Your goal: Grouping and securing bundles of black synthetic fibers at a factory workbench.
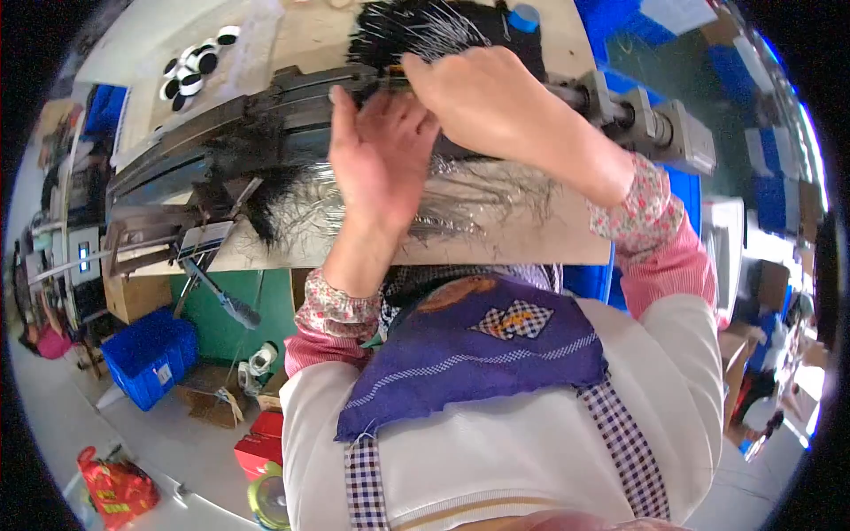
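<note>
Left hand (381,155) palm up, grip unclenched; right hand (478,93) bent at wrist, grip unclear; clear tray (250,66) holds black-and-white discs (207,62).

The right grip (478,93) is slightly blurred, and whatever lies inside it is hidden; it also covers some fingertips of the left grip (385,159). Together they block the middle of the long metal fixture (310,97) across the counter (567,239). The picture's top cuts off the counter's far edge and the black bristle bundle (381,31). Beyond the counter's left edge, a co-worker (53,343) is too small to make out.
</note>
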`<state>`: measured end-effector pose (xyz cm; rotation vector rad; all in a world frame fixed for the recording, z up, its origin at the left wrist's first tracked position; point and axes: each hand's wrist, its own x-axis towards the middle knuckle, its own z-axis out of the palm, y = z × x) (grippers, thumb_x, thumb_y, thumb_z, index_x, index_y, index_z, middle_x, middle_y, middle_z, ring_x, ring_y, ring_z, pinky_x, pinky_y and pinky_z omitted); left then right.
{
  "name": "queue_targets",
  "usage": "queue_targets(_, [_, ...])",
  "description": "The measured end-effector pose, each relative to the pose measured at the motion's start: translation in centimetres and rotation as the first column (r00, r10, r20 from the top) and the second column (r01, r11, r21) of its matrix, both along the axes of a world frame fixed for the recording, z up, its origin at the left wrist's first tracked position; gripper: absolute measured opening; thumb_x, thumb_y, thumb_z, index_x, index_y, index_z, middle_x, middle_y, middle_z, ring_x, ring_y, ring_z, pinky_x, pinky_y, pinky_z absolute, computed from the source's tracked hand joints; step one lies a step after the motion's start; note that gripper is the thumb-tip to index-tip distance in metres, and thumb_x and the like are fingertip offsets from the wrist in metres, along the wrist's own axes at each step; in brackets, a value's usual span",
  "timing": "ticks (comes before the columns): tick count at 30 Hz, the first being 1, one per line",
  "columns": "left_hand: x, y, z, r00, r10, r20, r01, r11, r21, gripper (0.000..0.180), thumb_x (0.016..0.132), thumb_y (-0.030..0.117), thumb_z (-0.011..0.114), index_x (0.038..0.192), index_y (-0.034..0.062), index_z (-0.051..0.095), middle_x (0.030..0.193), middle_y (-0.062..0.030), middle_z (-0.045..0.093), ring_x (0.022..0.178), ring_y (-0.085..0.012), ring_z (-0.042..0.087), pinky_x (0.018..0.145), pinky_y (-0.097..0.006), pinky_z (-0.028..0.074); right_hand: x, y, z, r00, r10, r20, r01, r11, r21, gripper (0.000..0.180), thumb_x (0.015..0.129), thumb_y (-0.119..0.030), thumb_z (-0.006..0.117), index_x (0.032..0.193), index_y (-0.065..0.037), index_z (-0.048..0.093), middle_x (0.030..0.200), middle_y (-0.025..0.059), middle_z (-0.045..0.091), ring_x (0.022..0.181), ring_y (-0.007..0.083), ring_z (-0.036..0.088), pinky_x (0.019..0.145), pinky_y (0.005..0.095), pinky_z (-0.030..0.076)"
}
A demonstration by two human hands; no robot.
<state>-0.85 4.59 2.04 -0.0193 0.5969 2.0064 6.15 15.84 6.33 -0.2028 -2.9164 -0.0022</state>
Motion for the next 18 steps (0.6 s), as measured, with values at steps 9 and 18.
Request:
queue_targets(9, [1.7, 0.7, -2.6, 0.989, 0.028, -0.146, -0.038, 0.997, -0.062, 0.029, 0.095, 0.03, 0.053, 0.111, 0.0053, 0.051, 0.111, -0.0066, 0.056, 0.11, -0.0199, 0.049, 0.104, -0.037, 0.035, 8.5, -0.1, -4.6, 0.998, 0.006, -0.065, -0.027, 0.949, -0.314, 0.034, 0.08, -0.007, 0.055, 0.113, -0.002, 0.045, 0.091, 0.0169, 0.062, 0.085, 0.0355, 0.062, 0.069, 0.0455, 0.049])
queue_targets(18, [5.9, -2.6, -4.4, 0.98, -0.13, -0.148, 0.107, 0.982, -0.155, 0.044, 0.089, 0.025, 0.061, 0.121, -0.0025, 0.05, 0.122, -0.0151, 0.053, 0.123, -0.0291, 0.046, 0.108, -0.041, 0.034, 15.9, 0.3, -15.0, 0.965, -0.125, 0.232, 0.203, 0.913, -0.353, 0.032, 0.078, -0.011, 0.062, 0.108, -0.007, 0.051, 0.097, 0.0136, 0.06, 0.084, 0.0346, 0.063, 0.068, 0.0453, 0.051])
